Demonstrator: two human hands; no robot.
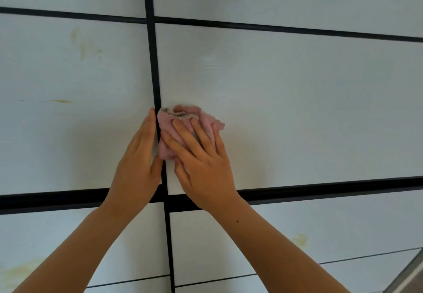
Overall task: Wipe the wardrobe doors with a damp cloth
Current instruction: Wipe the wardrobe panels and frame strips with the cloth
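1. a person's right hand (203,164) is pressing a crumpled pink cloth (166,122) against the right wardrobe door (297,109), just beside the black vertical strip (153,63) that is dividing the two doors.
2. the right hand's fingers (202,140) are lying straight and spread apart over the cloth, with the fingertips resting on its folds. the thumb is lying on the bare door just below the cloth.
3. the cloth is sitting in the door's middle panel, between the upper black bar (274,28) and the lower black bar (320,189). it is nearer the lower one, and its left edge is touching the vertical strip.
4. the left hand (137,164) is lying flat on the left wardrobe door (68,143), with its fingers (146,130) straight and pressed together, running up alongside the strip. the thumb is reaching onto the strip near the cloth's bottom corner; whether it is touching the cloth cannot be told.
5. both bare forearms are rising from the bottom of the view and converging on the strip.
6. yellowish smears are showing on the left door: one high in the middle panel (84,45), a thin streak lower down (61,101) and a broad patch near the bottom corner (18,272). another smear is marking the right door's lower panel (299,240).
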